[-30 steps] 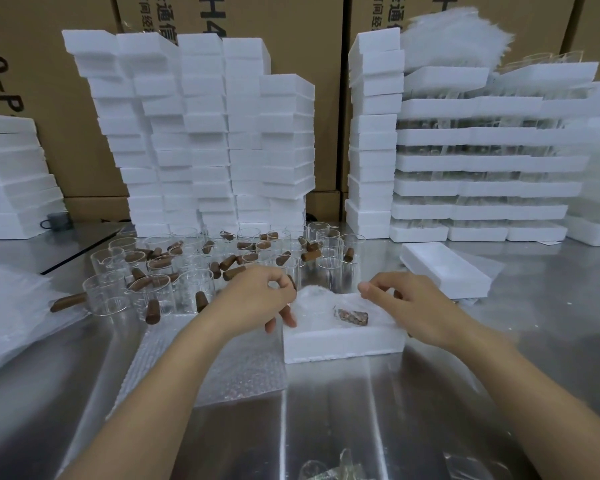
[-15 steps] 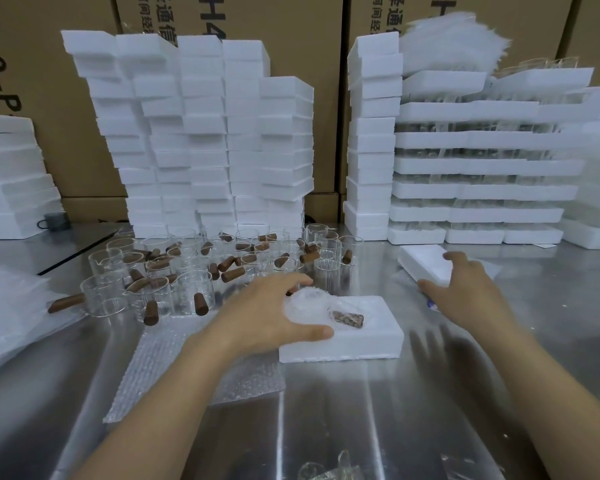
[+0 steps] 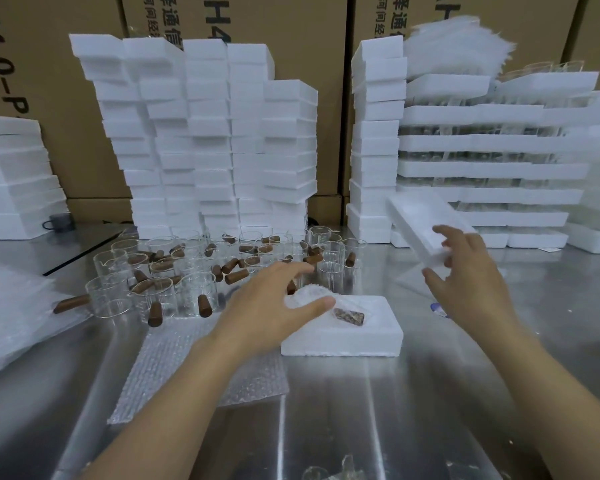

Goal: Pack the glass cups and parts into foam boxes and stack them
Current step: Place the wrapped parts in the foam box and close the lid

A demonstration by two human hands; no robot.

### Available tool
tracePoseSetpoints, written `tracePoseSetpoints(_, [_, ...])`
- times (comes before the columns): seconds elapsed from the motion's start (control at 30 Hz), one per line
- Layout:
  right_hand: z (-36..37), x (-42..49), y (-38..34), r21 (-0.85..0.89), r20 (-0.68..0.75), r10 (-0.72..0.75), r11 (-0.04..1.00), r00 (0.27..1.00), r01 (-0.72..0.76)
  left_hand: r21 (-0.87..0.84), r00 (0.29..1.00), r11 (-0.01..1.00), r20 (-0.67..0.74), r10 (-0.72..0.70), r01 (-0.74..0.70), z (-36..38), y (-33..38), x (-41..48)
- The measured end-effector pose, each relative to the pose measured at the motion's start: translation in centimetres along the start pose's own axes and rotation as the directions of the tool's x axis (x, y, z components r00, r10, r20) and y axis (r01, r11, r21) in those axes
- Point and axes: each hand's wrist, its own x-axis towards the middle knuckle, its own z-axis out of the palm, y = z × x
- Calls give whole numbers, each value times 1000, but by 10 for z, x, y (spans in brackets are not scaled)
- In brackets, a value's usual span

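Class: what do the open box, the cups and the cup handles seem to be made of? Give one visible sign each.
The open box looks like white foam: matte, grainy. The cups look like clear glass: glossy, see-through. The cup handles are probably wood, brown and dull, perhaps plastic.

A packing station, probably in a warehouse: printed cartons (image 3: 291, 36) line the back, foam boxes (image 3: 215, 140) stand in tall stacks, and dozens of glass cups (image 3: 201, 292) and bubble wrap (image 3: 174, 375) crowd a steel tabletop (image 3: 430, 393).
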Motion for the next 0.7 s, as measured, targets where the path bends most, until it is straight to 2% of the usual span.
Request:
tracePoseSetpoints(0.07, [-4, -3, -20, 33, -83, -199, 979, 976, 203, -110, 997, 994, -76, -2, -6, -2, 3, 2])
tracePoseSetpoints(0.17, [-4, -13, -45, 13, -225, -447, 887, 866, 461, -261, 975, 965, -216, -43, -16, -4, 2, 6])
tracePoseSetpoints(0.27, [-5, -20, -59, 70, -277, -548, 808, 789, 585, -371, 953, 929, -284, -110, -3, -6, 0, 11])
tracePoseSetpoints(0.33, [-9, -24, -64, 192, -300, -542, 772, 785, 606, -451, 944, 893, -295, -150, 1, -7, -1, 13])
tracePoseSetpoints(0.4, [-14, -26, -69, 449, -288, -447, 718, 847, 531, -512, 938, 859, -293, -188, 12, -8, 0, 13])
tracePoseSetpoints(0.47, [-19, -26, -73, 777, -187, -286, 542, 940, 319, -554, 935, 832, -281, -216, 26, -8, 1, 14])
tracePoseSetpoints(0.5, [-21, -25, -73, 870, -125, -206, 448, 970, 207, -577, 935, 816, -273, -227, 29, -8, 1, 14])
tracePoseSetpoints(0.53, [-22, -22, -74, 912, -57, -131, 396, 990, 105, -601, 935, 799, -265, -238, 33, -8, 1, 15])
tracePoseSetpoints(0.6, [-20, -19, -76, 920, 101, 3, 380, 995, -95, -646, 936, 762, -234, -262, 51, -10, 3, 15])
tracePoseSetpoints(0.7, [-14, -17, -78, 867, 340, 106, 349, 934, -355, -726, 932, 683, -187, -310, 81, -15, 7, 13])
